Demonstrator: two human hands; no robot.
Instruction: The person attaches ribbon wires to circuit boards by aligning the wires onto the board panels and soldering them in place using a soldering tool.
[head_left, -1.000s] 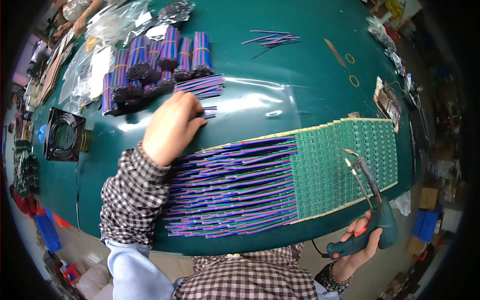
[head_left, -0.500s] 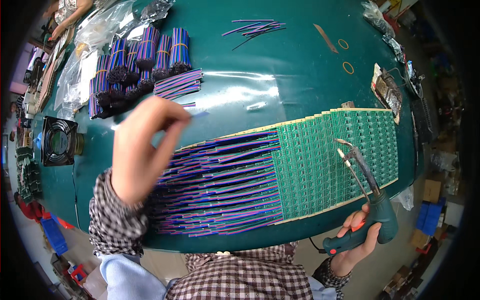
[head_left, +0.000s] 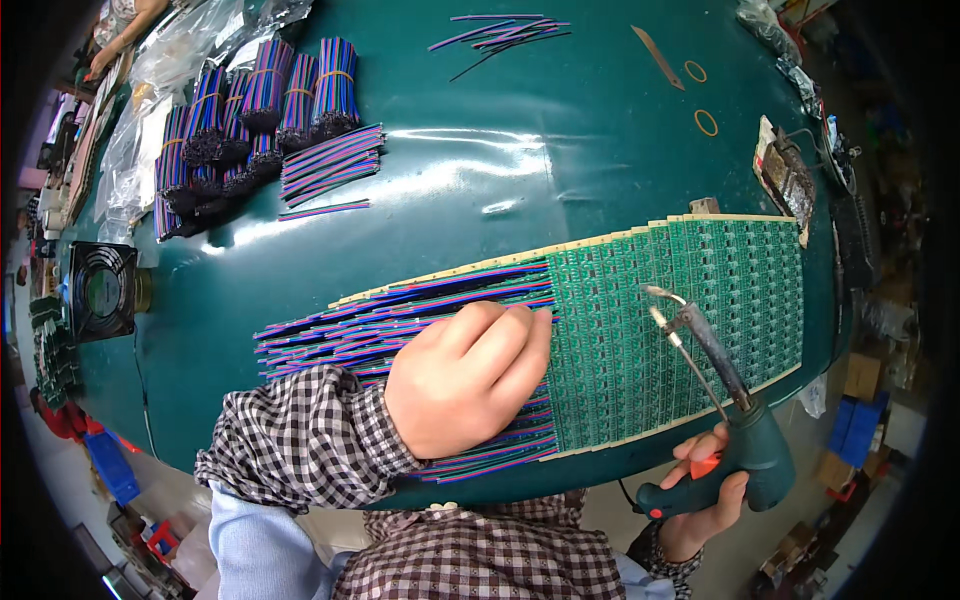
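My left hand is closed in a pinch at the edge of the green circuit boards, where rows of ribbon wires meet them. Its fingers hide most of what they hold; half a second ago a short blue ribbon wire stuck out of them. In my right hand is a dark green soldering gun with an orange-red trigger. The gun's bent metal tip and its thin feed tube hang over the boards, to the right of my left hand. The ribbon wires stretch leftward from the boards, partly under my left forearm.
Banded bundles of ribbon wires stand at the far left, with loose wires in front. More loose wires lie at the back. A small black fan stands left; rubber bands and a dirty metal holder are right.
My left hand has moved right and nearer, from the loose wires to the edge of the boards. The soldering gun has shifted slightly left, still in my right hand.
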